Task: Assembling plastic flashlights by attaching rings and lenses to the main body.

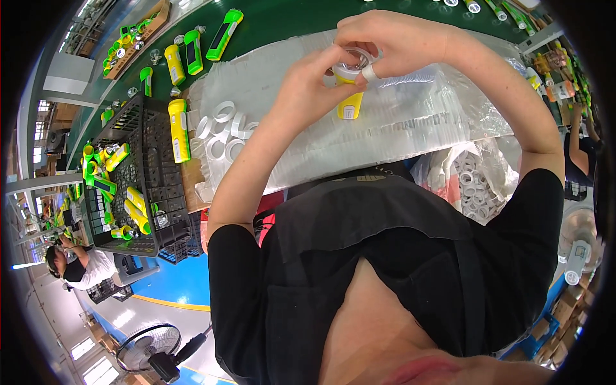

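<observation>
both grips pinching yellow flashlight (pixel 350 96): left hand (pixel 314 83) body, right hand (pixel 391 42) lens.

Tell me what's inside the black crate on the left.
The black crate holds several yellow and green flashlights lying loose, mostly along its left and lower sides. Whatever lies beneath them is covered.

One yellow flashlight (pixel 350 96) sits in two hands. One black crate (pixel 144 186) holds several more. Two yellow flashlights (pixel 174 64) and three green flashlights (pixel 224 33) lie on the tabletop (pixel 289 19). About six white rings (pixel 221 131) lie loose.
</observation>
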The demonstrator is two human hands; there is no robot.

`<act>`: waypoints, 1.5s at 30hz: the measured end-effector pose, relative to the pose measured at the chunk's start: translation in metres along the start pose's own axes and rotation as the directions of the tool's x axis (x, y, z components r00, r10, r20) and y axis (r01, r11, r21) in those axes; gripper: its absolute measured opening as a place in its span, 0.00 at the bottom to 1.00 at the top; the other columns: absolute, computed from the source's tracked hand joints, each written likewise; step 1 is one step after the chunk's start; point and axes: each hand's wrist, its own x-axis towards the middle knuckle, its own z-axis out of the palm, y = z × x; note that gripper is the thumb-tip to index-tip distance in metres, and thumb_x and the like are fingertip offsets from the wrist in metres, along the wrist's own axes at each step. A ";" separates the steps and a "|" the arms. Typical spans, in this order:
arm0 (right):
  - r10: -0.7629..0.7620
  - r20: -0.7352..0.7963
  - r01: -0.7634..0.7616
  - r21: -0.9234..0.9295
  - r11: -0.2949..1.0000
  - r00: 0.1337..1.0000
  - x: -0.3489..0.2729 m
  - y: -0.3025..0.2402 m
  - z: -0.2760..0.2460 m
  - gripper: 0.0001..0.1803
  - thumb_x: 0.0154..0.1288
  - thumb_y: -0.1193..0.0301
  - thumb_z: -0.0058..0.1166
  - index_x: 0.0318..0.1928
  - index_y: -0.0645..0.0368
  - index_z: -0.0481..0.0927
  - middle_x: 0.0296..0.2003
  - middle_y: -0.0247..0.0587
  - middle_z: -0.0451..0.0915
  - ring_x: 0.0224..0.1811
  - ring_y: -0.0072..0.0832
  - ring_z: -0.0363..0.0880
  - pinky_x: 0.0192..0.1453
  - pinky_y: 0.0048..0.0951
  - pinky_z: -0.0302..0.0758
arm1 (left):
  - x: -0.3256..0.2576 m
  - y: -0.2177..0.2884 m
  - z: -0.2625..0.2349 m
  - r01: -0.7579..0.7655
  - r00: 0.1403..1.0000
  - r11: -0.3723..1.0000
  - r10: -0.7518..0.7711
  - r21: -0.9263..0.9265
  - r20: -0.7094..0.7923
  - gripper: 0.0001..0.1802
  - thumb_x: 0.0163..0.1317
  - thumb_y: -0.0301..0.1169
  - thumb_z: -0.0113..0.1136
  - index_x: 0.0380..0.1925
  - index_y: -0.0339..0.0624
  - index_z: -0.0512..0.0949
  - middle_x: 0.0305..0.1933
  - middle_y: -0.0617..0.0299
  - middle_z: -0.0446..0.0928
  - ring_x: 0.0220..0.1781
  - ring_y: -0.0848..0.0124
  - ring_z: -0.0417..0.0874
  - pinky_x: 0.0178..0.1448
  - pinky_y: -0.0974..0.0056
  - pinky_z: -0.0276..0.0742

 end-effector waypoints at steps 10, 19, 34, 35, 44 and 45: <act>0.450 -0.179 -0.478 -0.167 0.862 0.875 0.002 -0.015 0.006 0.28 0.56 0.50 0.63 0.37 0.66 0.76 0.30 0.51 0.80 0.36 0.47 0.82 0.40 0.42 0.77 | 0.007 -0.002 0.000 0.099 0.995 0.995 -0.099 0.014 -0.001 0.19 0.50 0.30 0.75 0.41 0.44 0.78 0.37 0.65 0.82 0.40 0.70 0.83 0.43 0.67 0.77; 0.366 -0.302 -0.412 -0.104 0.905 0.880 -0.001 0.007 0.034 0.19 0.56 0.62 0.66 0.37 0.63 0.75 0.30 0.42 0.74 0.32 0.32 0.75 0.34 0.32 0.72 | 0.007 -0.009 0.006 0.018 1.000 0.999 -0.017 0.043 -0.019 0.19 0.52 0.30 0.74 0.43 0.45 0.78 0.40 0.65 0.83 0.40 0.71 0.83 0.46 0.66 0.78; 0.560 -0.632 0.157 0.726 0.670 0.535 0.023 -0.029 0.174 0.20 0.53 0.68 0.66 0.44 0.62 0.76 0.34 0.39 0.81 0.35 0.28 0.82 0.38 0.32 0.79 | 0.002 -0.005 0.003 0.110 0.981 0.821 -0.181 -0.560 -0.072 0.18 0.56 0.24 0.69 0.44 0.41 0.72 0.39 0.62 0.80 0.45 0.74 0.82 0.49 0.67 0.80; 0.551 -0.402 0.161 0.887 0.434 0.732 0.016 -0.032 0.163 0.18 0.52 0.70 0.65 0.43 0.61 0.76 0.33 0.38 0.80 0.32 0.26 0.82 0.35 0.30 0.79 | 0.001 0.007 -0.001 0.141 0.974 0.739 -0.222 -0.658 -0.042 0.18 0.56 0.22 0.68 0.44 0.41 0.72 0.39 0.62 0.80 0.45 0.73 0.83 0.48 0.66 0.80; -0.019 -0.559 0.240 0.324 0.915 0.829 0.067 0.075 0.076 0.23 0.49 0.74 0.66 0.48 0.57 0.76 0.47 0.38 0.79 0.51 0.35 0.78 0.55 0.36 0.74 | 0.039 -0.024 -0.016 -0.230 0.908 0.965 0.259 0.125 -0.329 0.34 0.50 0.23 0.73 0.58 0.36 0.70 0.49 0.51 0.79 0.49 0.65 0.82 0.53 0.63 0.79; -0.244 -0.636 0.257 -0.073 0.964 0.732 0.084 0.114 0.069 0.25 0.47 0.74 0.67 0.49 0.56 0.77 0.51 0.39 0.79 0.56 0.39 0.76 0.61 0.38 0.71 | 0.046 -0.046 -0.020 -0.235 0.928 0.950 0.282 0.206 -0.244 0.36 0.49 0.25 0.75 0.59 0.38 0.70 0.51 0.50 0.78 0.52 0.61 0.81 0.56 0.61 0.78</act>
